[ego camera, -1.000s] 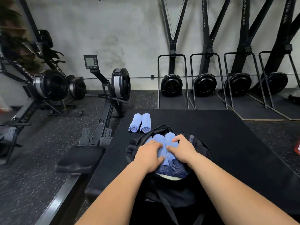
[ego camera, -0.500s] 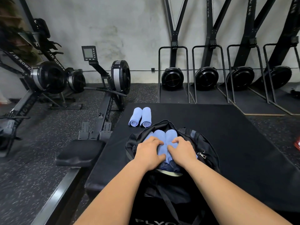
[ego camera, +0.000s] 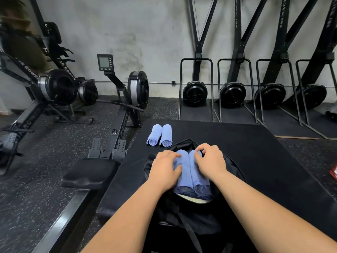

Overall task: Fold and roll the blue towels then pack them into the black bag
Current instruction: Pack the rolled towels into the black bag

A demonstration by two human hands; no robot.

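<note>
The black bag (ego camera: pixel 234 168) lies open on a black mat (ego camera: pixel 246 143) right in front of me. Several rolled blue towels (ego camera: pixel 185 173) lie side by side inside it, their spiral ends facing me. My left hand (ego camera: pixel 165 169) rests on the left roll, thumb across its top. My right hand (ego camera: pixel 210 161) hovers over the right roll (ego camera: pixel 199 177) with bent fingers, its fingertips touching the roll's far end. Two more rolled blue towels (ego camera: pixel 160 136) lie side by side on the mat just beyond the bag.
A rowing machine (ego camera: pixel 118 125) with its seat (ego camera: pixel 91 172) runs along the mat's left edge, with more rowers further left. Several ski machines (ego camera: pixel 233 92) stand against the back wall. A red object (ego camera: pixel 334 172) shows at the right edge.
My hands have drawn apart, uncovering the tops of the two rolls they were pressing into the bag. The right hand has lifted and curled its fingers. The view has tilted slightly.
</note>
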